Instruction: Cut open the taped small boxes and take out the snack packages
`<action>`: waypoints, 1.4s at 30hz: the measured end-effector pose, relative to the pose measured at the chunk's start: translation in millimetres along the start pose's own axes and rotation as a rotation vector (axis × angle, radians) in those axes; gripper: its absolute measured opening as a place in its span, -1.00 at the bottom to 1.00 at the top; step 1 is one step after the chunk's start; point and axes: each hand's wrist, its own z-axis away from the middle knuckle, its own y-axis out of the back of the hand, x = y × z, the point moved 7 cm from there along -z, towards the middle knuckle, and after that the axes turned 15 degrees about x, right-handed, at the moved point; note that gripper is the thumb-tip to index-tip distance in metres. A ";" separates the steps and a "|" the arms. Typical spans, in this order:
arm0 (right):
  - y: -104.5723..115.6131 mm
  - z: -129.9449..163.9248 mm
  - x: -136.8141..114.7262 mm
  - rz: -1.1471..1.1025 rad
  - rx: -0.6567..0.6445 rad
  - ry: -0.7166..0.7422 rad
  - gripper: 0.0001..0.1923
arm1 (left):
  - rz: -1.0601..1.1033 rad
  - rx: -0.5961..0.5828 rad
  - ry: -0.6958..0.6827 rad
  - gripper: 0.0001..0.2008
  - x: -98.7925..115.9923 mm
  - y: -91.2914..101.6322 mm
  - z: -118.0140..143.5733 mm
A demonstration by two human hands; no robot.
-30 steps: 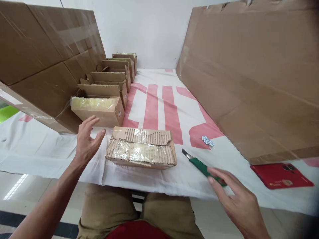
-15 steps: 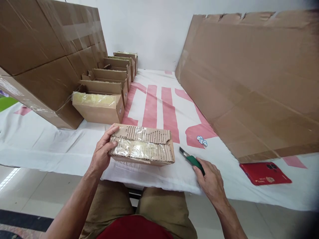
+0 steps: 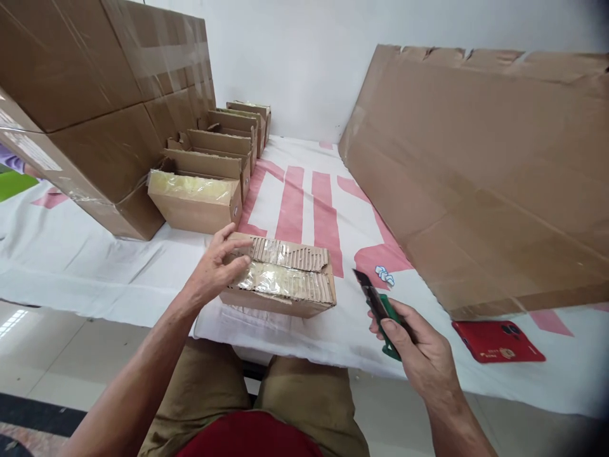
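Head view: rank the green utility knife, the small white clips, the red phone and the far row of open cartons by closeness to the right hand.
1. Green utility knife: gripped in the right hand.
2. Small white clips: on the cloth just beyond the blade.
3. Red phone: flat on the table, to the right.
4. Row of open cartons: far left, beside the big boxes.

Bare forearms, khaki trousers, red shirt hem

The flat brown corrugated-cardboard box looked rough and torn — glossy clear tape across it; the green plastic-handled utility knife showed a dark, matt blade.
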 end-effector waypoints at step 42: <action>-127.3 -25.1 -145.5 0.897 -0.493 1.178 -0.83 | -0.095 -0.083 -0.040 -0.45 -8.5 -11.6 5.5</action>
